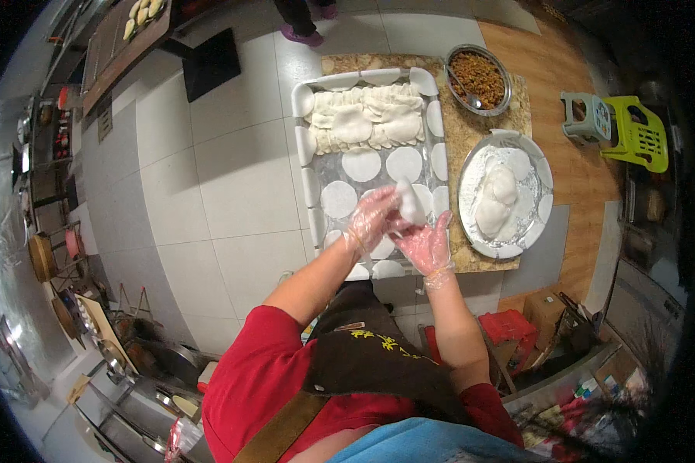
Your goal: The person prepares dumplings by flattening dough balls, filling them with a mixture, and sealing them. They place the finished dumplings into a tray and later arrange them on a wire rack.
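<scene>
A folded white piece of dough (410, 202) is pinched in the gloved fingers of my left hand (373, 219). My right hand (426, 247), also in a clear plastic glove, is palm up just below it with the thumb spread; its fingertips are partly hidden behind my left hand. Both are over the near half of a large metal tray (376, 184). Flat round dough wrappers (361, 165) lie on the tray, and more white rounds drape over its rim. Overlapping rows of dough pieces (352, 122) fill the tray's far half.
Right of the tray, a metal bowl (507, 87) holds chopped brown filling and a spoon. Nearer me, a round metal plate (466, 197) carries floured dough lumps (496, 199). Both rest on a stone-patterned tabletop (454, 147). A green plastic stool (637, 136) and another person's feet (302, 36) are beyond.
</scene>
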### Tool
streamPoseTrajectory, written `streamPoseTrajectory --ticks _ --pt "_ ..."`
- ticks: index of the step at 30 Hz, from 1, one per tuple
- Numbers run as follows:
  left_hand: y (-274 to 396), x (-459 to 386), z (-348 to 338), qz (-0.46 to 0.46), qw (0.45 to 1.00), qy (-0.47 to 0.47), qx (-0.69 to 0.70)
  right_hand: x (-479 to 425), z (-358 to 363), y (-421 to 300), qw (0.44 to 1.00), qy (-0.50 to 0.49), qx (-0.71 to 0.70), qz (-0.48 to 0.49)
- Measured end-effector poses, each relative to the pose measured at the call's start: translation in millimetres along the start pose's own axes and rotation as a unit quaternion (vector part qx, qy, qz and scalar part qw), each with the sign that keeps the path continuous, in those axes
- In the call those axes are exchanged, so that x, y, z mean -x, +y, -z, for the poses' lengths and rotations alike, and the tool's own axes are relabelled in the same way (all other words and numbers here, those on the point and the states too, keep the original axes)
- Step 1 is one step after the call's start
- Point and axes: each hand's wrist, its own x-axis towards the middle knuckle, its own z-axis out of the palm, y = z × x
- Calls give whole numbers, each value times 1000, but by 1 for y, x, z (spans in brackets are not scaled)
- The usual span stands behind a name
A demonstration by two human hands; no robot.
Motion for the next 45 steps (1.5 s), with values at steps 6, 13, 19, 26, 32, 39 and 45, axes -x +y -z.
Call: streamPoseTrajectory --ticks 6,13,19,26,32,39,45 --pt "-36 -9 40 29 999 3 -44 -10 9 -3 970 157 85 166" --pt "24 -123 136 -303 705 266 -583 10 10 -23 798 265 481 249" --pt "106 -185 137 -425 505 269 -701 43 62 -13 752 306 527 251" --pt "109 -197 131 -388 436 288 -759 73 100 2 778 335 485 218" --pt "113 -181 127 -309 636 184 -683 79 103 3 775 313 508 210" --pt "123 -128 129 -231 858 58 -456 78 109 4 770 324 517 186" --pt "120 -139 181 -158 875 131 -439 74 106 4 772 314 524 177"
